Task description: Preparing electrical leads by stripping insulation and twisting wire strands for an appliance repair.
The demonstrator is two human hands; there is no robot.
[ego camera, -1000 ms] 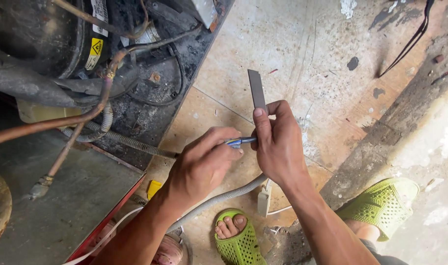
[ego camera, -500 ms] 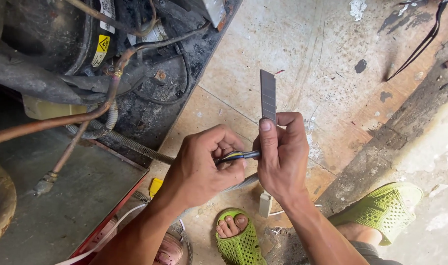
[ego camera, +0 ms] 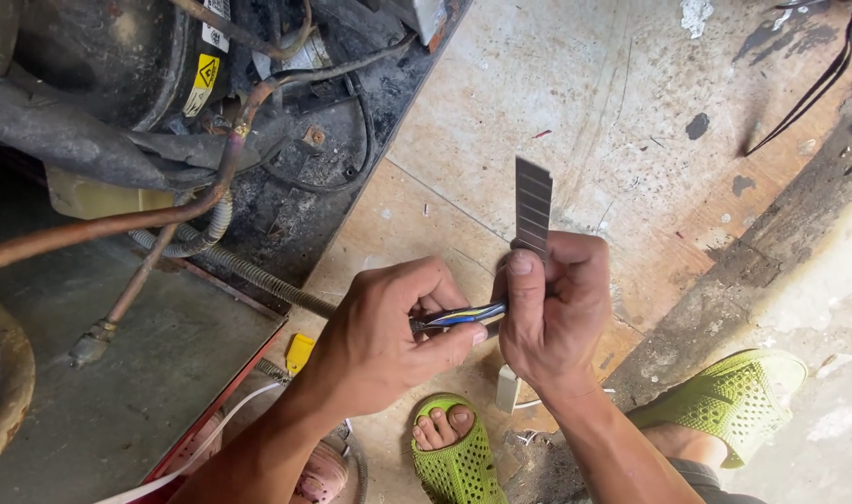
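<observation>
The left hand [ego camera: 379, 341] comes in from the near left, forearm angled up toward the middle of the view, knuckles facing the camera. Its fingers are curled shut around a thin bundle of blue, white and dark insulated wires [ego camera: 463, 315], pinched between thumb and forefinger so that a short length sticks out to the right. The right hand [ego camera: 552, 313] rises from the near right, wrist bent, fingers folded into a fist around a bare segmented grey snap-off knife blade [ego camera: 532, 207]. The thumb lies flat along the blade's lower end, and the blade stands nearly upright, its tip pointing to the far side. The free end of the wire bundle meets the right hand just below the thumb; whether the blade edge touches the wires is hidden by the fingers. The two hands sit close together, almost touching, over the tan tiled floor [ego camera: 612, 112].

To the far left is a dark, dirty compressor housing [ego camera: 90, 56] with a copper pipe [ego camera: 118, 224] and a ribbed grey flexible hose [ego camera: 248, 273] running across its base. A small yellow clip [ego camera: 300, 353] lies on the floor near the left wrist. Below the hands, green perforated rubber sandals [ego camera: 458, 462] cover the person's feet, the other one [ego camera: 725, 401] farther right.
</observation>
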